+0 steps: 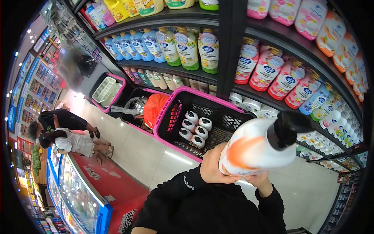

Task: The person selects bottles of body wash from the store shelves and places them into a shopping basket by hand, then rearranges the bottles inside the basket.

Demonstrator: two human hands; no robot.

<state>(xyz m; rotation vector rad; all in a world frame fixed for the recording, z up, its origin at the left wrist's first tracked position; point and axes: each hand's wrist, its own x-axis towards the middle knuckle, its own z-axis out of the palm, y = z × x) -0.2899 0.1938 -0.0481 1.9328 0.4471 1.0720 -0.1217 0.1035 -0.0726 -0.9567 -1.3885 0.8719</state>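
A white pump bottle with an orange swoosh is held up close to the camera, tilted so that its black pump head leans toward the upper right. My left hand grips it from the left near the base. From below, my right hand closes round the base as well; part of its fingers is hidden behind the bottle. Beyond my hands, a black basket with a pink rim holds several white bottles with black tops, grouped on its floor.
Shelves ahead and right carry rows of detergent bottles. More pink-rimmed baskets stand beyond; one holds an orange-red bag, another a pale plastic basket. A red freezer stands left, with two people beside it.
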